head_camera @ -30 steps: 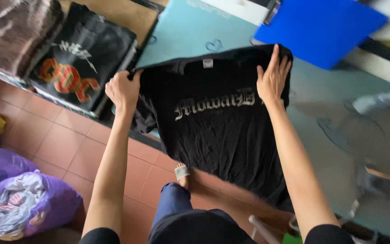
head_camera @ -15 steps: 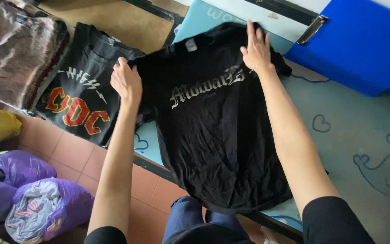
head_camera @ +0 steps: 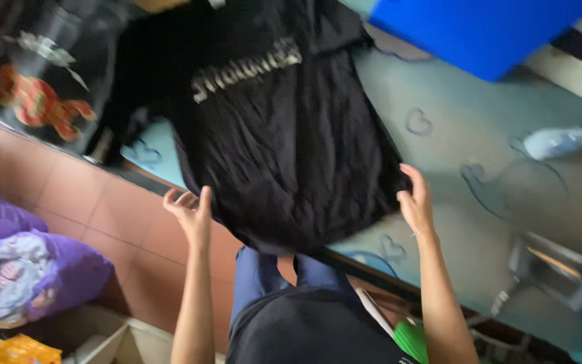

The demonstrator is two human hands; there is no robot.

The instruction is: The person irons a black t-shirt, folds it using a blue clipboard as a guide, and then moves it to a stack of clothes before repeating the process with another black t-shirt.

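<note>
A black t-shirt (head_camera: 284, 135) with pale lettering across the chest lies spread face-up on a light blue table (head_camera: 479, 155); its hem hangs over the near edge. My left hand (head_camera: 191, 214) sits at the hem's left corner, fingers apart, touching or just beside the cloth. My right hand (head_camera: 415, 202) rests at the hem's right edge, fingers on the fabric. Whether either hand pinches the cloth cannot be told, as the frame is blurred.
A second black shirt with a red and white print (head_camera: 35, 94) lies at the far left. A blue board (head_camera: 486, 30) sits at the table's back. Purple bags of cloth (head_camera: 21, 269) and a yellow bag (head_camera: 15, 350) lie on the tiled floor.
Both hands have moved from the shirt's shoulders down to its hem near the table's front edge. The view has shifted closer and rightward.
</note>
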